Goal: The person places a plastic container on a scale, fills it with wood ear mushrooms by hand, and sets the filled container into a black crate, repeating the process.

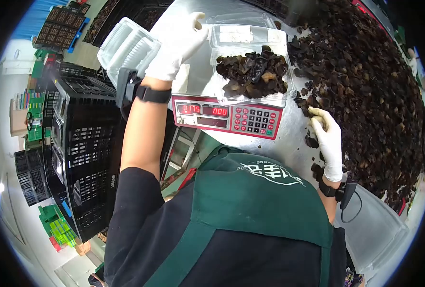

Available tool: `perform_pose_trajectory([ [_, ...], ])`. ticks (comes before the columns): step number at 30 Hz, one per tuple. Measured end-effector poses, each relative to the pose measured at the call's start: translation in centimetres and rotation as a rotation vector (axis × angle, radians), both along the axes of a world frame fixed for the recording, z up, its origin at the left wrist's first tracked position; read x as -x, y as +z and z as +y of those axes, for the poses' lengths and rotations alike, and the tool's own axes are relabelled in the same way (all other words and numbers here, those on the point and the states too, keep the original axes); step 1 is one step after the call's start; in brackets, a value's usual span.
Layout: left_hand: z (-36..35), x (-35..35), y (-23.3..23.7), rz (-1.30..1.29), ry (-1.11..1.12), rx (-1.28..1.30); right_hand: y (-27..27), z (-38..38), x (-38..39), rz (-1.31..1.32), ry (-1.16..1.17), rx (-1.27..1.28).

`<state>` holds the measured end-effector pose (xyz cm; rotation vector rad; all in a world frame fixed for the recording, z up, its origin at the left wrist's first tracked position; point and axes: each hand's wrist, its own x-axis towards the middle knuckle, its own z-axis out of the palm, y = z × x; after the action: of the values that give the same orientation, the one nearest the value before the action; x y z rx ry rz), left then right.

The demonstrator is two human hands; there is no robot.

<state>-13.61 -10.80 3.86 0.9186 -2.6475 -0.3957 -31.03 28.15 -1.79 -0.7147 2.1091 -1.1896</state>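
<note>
Dark brown mushrooms (253,71), one portion: in an open clear tray (290,88) on the red-and-white scale (231,123), digits lit; weighing, by all appearances. Left hand (178,45): white glove, fingers curled, beside the scale; grip cannot be told. Right hand (328,143): gloved, fingers bent, near the loose heap (365,105); pinch unclear. Lifting the tray would call for level support; its raised lid (236,34) stands in the way. Nearby: stacked clear boxes (131,48).
</note>
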Motion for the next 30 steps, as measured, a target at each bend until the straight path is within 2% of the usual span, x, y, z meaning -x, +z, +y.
perform_pose_trajectory([
  [2, -0.8, 1.5, -0.9, -0.103, 0.046, 0.081, 0.5, -0.1, -0.1, 0.01, 0.006, 0.008],
  [5, -1.4, 2.9, -3.4, -0.114, 0.138, 0.21, 0.9, -0.3, -0.6, 0.073, 0.011, 0.012],
  [8, -2.3, 3.4, -4.7, -0.233, 0.048, 0.266, 0.5, -0.3, -1.0, 0.064, 0.025, -0.019],
  [9, -1.9, 3.9, -4.7, -0.296, 0.082, 0.125, -0.2, -0.1, -1.0, 0.151, 0.055, 0.038],
  [10, -2.5, 4.0, -6.7, -0.212, 0.097, 0.255, -0.2, 0.0, -1.1, 0.135, 0.05, 0.016],
  [13, -1.6, 4.0, -6.4, 0.294, 0.065, -0.131, 0.0, -0.2, -1.0, 0.073, 0.041, 0.007],
  [15, 2.1, 2.3, -1.8, 0.49, 0.015, -0.429, 0.6, -0.7, -0.9, 0.015, 0.008, 0.031],
  [18, 5.6, -0.6, 1.2, 0.497, -0.125, -0.334, 1.2, -1.8, -0.2, -0.061, 0.011, 0.096],
  [21, 8.2, -4.7, 1.6, 0.439, -0.158, -0.313, 1.8, -4.1, -0.1, -0.122, 0.037, 0.206],
  [22, 9.8, -5.3, 2.5, 0.416, -0.238, -0.315, 2.1, -4.8, -0.1, -0.178, 0.058, 0.242],
  [24, 11.3, -6.7, 0.8, 0.318, -0.223, -0.27, 2.7, -6.1, -0.1, -0.288, 0.1, 0.313],
  [25, 12.1, -6.6, -0.3, 0.304, -0.178, -0.189, 1.4, -6.9, 0.1, -0.158, 0.174, 0.283],
  [26, 13.0, -6.3, -1.2, 0.291, -0.131, -0.107, 0.9, -7.1, 0.0, -0.245, 0.178, 0.261],
  [28, 14.7, -7.0, -2.4, 0.371, 0.055, -0.522, 1.0, -8.0, -0.4, -0.411, 0.19, 0.213],
  [30, 14.0, -7.4, -3.2, 0.361, 0.081, -0.811, 0.4, -8.1, 0.2, -0.453, 0.24, 0.334],
])
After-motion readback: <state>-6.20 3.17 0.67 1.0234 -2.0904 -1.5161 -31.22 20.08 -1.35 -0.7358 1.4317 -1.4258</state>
